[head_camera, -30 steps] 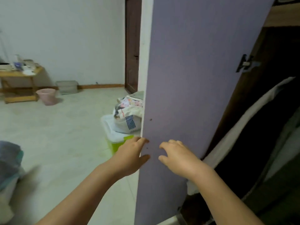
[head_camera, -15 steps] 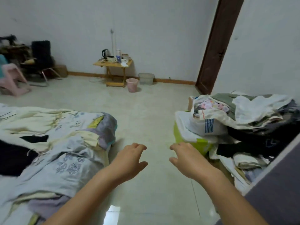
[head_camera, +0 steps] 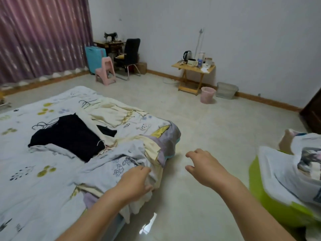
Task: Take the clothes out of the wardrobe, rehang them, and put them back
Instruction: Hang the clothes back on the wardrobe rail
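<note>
Wardrobe door's gone from view now, head has swung over to the bed (head_camera: 31, 197), where the clothes (head_camera: 69, 134) lie in a loose heap with wire hangers poking out. They look soft and light, so probably easiest grabbed by a hanger hook or collar. Left hand (head_camera: 135, 181) hovers over the blanket corner, right hand (head_camera: 203, 166) above the floor, both loosely curled, holding nothing.
</note>
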